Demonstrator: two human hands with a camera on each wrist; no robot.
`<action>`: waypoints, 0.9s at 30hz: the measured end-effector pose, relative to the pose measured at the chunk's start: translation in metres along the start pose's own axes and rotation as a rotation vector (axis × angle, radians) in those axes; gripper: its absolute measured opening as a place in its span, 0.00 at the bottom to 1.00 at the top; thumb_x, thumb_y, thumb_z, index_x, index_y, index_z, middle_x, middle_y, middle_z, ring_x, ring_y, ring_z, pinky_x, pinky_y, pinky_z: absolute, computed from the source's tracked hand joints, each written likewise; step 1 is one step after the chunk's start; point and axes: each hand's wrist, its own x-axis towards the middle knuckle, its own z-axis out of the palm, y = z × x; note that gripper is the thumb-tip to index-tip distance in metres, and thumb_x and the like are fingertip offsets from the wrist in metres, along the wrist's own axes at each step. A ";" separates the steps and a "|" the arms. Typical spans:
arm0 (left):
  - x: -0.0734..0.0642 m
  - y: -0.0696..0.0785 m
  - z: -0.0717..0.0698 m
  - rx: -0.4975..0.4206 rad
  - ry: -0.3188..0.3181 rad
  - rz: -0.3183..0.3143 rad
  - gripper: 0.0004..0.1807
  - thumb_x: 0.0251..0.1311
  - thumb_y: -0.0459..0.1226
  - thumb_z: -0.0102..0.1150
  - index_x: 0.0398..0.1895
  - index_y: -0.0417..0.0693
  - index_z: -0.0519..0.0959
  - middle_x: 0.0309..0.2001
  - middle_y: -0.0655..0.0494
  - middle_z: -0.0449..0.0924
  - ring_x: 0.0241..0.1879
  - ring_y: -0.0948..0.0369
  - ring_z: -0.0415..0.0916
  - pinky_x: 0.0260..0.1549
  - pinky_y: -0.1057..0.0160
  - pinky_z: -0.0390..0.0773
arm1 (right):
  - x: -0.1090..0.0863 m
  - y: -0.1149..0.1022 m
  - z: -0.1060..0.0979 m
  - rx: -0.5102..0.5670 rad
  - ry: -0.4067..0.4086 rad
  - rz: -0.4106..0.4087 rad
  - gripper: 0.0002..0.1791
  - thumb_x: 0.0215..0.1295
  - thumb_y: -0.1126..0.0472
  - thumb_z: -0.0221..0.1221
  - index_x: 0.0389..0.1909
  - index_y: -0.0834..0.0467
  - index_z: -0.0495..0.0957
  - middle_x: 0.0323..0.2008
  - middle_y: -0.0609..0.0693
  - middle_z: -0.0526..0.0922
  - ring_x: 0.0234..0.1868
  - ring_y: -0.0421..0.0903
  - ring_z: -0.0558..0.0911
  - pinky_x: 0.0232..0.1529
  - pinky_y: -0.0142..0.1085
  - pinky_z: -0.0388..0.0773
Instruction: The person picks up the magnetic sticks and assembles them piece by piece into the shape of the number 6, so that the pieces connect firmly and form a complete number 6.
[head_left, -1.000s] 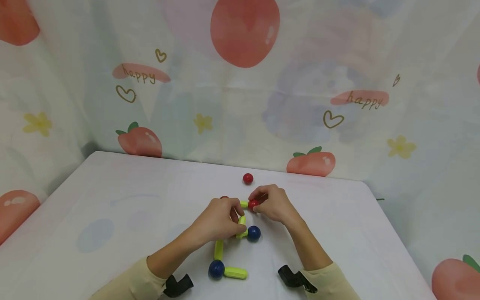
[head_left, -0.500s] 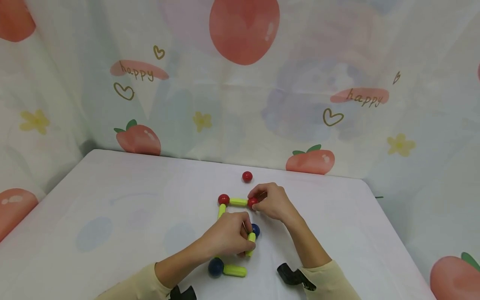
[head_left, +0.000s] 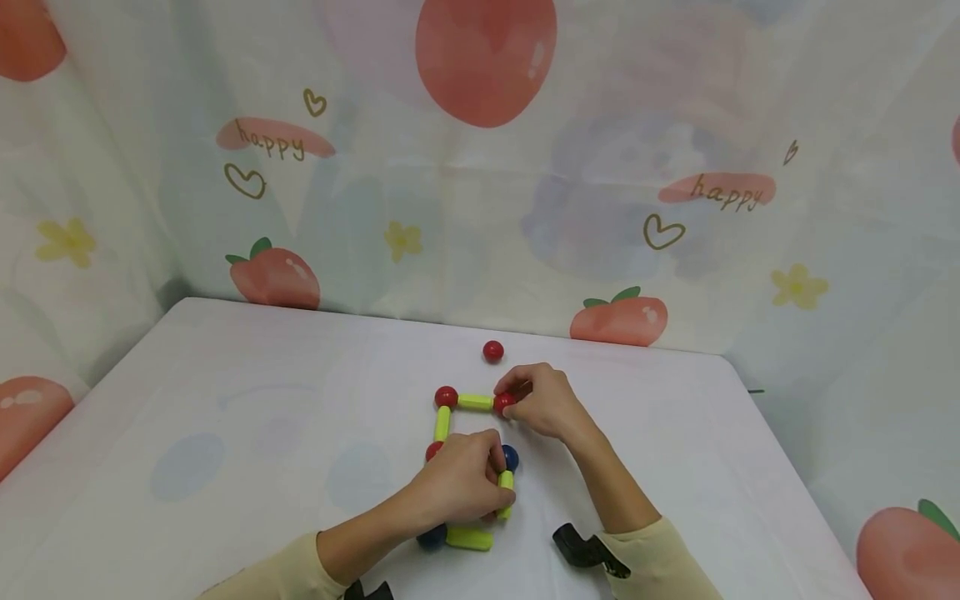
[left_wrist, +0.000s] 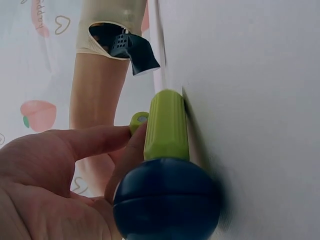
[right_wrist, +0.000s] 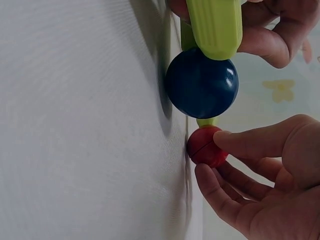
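Observation:
Magnetic building rods and balls lie on a white table. In the head view my left hand (head_left: 459, 475) pinches a yellow-green rod (head_left: 506, 493) whose far end meets a blue ball (head_left: 512, 457). The rod's metal-tipped near end (left_wrist: 140, 120) shows past the fingers in the left wrist view. My right hand (head_left: 549, 403) grips a red ball (right_wrist: 206, 146) between thumb and fingers. A yellow-green rod (head_left: 475, 402) joins that ball to another red ball (head_left: 446, 397), from which a second rod (head_left: 442, 424) runs down to a red ball (head_left: 433, 451), partly behind my left hand.
Closer to me, a second blue ball (head_left: 432, 537), partly covered by my left arm, carries a rod (head_left: 470, 539) pointing right. A loose red ball (head_left: 492, 351) lies beyond the right hand. A patterned curtain (head_left: 480, 200) stands behind the table (head_left: 285, 367).
My left hand has moved right and toward me, turning the pinched rod so it points nearer me below the blue ball. The right hand still holds its red ball.

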 end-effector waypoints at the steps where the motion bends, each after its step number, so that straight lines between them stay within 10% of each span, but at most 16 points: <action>1: 0.000 0.000 0.001 0.004 0.002 -0.002 0.15 0.56 0.35 0.76 0.35 0.48 0.75 0.19 0.54 0.80 0.18 0.59 0.81 0.22 0.65 0.77 | 0.000 0.000 0.000 0.000 -0.001 0.000 0.10 0.58 0.68 0.72 0.40 0.53 0.88 0.37 0.48 0.88 0.42 0.47 0.82 0.42 0.38 0.82; 27: -0.006 0.000 0.005 0.098 0.066 0.074 0.14 0.55 0.35 0.76 0.35 0.46 0.77 0.20 0.56 0.76 0.19 0.61 0.73 0.19 0.67 0.74 | 0.001 0.001 0.001 -0.007 0.001 0.015 0.11 0.58 0.67 0.72 0.41 0.53 0.89 0.38 0.48 0.87 0.43 0.48 0.82 0.42 0.37 0.83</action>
